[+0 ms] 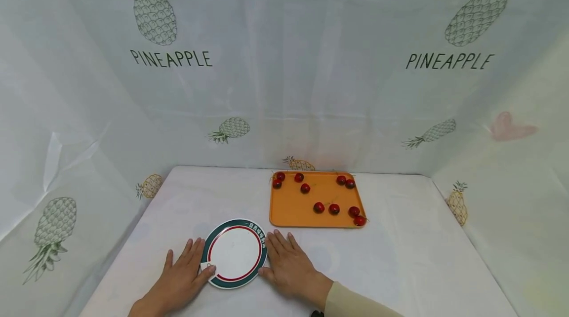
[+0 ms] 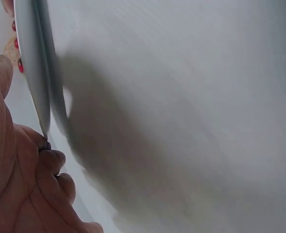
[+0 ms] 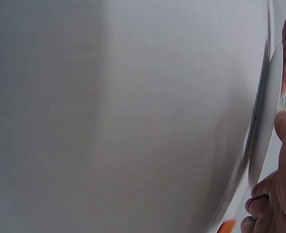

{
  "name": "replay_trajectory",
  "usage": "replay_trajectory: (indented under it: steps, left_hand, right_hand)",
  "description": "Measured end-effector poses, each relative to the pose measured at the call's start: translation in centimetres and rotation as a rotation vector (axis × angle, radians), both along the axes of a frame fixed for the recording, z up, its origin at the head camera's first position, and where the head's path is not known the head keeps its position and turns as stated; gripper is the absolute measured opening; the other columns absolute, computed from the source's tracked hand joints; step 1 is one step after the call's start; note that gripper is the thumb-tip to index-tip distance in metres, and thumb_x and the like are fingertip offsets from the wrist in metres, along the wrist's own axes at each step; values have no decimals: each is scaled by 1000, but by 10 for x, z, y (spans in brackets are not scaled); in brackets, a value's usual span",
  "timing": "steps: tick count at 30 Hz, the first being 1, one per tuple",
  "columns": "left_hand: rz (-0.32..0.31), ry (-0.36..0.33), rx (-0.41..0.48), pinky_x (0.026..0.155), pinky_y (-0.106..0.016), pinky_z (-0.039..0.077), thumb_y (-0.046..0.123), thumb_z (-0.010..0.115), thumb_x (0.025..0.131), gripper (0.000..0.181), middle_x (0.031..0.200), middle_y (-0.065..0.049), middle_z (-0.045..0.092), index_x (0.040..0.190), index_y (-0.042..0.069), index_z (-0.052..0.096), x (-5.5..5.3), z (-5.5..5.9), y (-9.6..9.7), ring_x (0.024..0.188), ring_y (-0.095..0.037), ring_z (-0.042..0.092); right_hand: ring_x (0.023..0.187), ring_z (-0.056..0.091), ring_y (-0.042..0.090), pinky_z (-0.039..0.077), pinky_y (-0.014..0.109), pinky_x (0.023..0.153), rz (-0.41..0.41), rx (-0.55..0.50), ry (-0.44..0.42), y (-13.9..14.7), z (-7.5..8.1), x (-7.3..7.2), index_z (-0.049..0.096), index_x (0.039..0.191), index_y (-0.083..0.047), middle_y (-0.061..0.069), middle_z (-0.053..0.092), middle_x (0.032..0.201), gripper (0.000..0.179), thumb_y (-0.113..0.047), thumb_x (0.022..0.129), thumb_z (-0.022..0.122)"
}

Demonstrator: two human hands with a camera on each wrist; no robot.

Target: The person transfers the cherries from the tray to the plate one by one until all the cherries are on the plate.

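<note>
While my left hand (image 1: 181,277) and right hand (image 1: 290,268) lie straight-fingered, gripping nothing, both touch a round green-rimmed white plate (image 1: 235,253).

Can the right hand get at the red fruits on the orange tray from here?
Probably yes: the right hand, at the edge of the plate, lies close to the orange tray, and nothing visible blocks the way to the nearest red fruits.
</note>
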State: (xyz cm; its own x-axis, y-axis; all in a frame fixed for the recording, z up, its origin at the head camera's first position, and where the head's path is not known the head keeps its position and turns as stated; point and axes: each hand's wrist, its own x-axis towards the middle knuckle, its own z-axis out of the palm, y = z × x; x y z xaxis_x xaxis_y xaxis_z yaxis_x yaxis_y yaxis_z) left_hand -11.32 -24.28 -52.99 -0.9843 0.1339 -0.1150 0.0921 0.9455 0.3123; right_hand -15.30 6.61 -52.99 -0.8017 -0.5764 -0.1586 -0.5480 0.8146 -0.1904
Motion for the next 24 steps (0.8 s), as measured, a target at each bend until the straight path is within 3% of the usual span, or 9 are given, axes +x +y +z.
replay_trajectory:
  steps: [11, 19, 24]
  left_hand:
    - [-111, -9, 43, 125, -79, 2, 66, 53, 101, 93, 171, -17, 32, 163, 0, 32, -14, -4, 35, 161, -41, 21]
    - [-168, -53, 35, 126, -77, 5, 66, 51, 102, 91, 171, -14, 32, 163, 1, 35, -14, 1, 59, 161, -38, 22]
    - [-237, -69, 36, 127, -76, 7, 66, 51, 102, 90, 170, -14, 35, 162, 0, 36, -15, 3, 81, 161, -38, 24]
  right_hand:
    - [163, 22, 29, 21, 58, 133, -76, -33, 43, 46, 1, 13, 33, 165, -9, 8, 29, 174, 82, -65, 106, 40]
    - [161, 27, 31, 23, 60, 132, -107, -32, 51, 72, 4, 25, 38, 163, -6, 11, 35, 171, 83, -66, 106, 39]
    - [159, 30, 33, 24, 60, 131, -139, -30, 39, 95, 3, 38, 41, 161, -5, 12, 37, 169, 84, -67, 105, 40]
